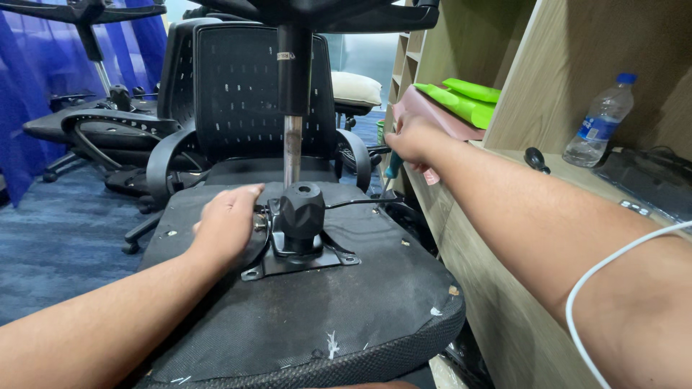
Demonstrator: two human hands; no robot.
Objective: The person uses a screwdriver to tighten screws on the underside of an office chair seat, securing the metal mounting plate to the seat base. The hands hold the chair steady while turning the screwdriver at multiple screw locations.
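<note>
An upturned office chair seat (303, 317) fills the near view, its black fabric underside facing up, with scraps of white fluff near its front edge. At the middle of the underside a black metal mechanism plate (299, 256) is fixed, and a stubby black knob-like housing (301, 209) rises from it. A thin black lever (360, 203) runs from the plate toward the seat's right edge.

The left hand (229, 223) lies palm down on the underside just left of the plate, fingers loosely spread and touching the plate's left rim; it grips nothing. The right hand (411, 138) reaches past the seat's far right corner to the edge of a wooden shelf (504, 151), where it closes around a teal tool handle (393, 166) against a pink cloth (440, 119).

Behind the seat a chrome and black gas cylinder (293, 108) stands upright, and beyond it a black mesh-backed chair (245, 94). On the shelf lie bright green flat pieces (461, 101), a small black knob (535, 158) and, further right, a clear plastic water bottle (600, 121) with a blue cap. More dark chairs (94, 130) stand on the blue carpet (58, 238) at far left, before a blue curtain (29, 65).
</note>
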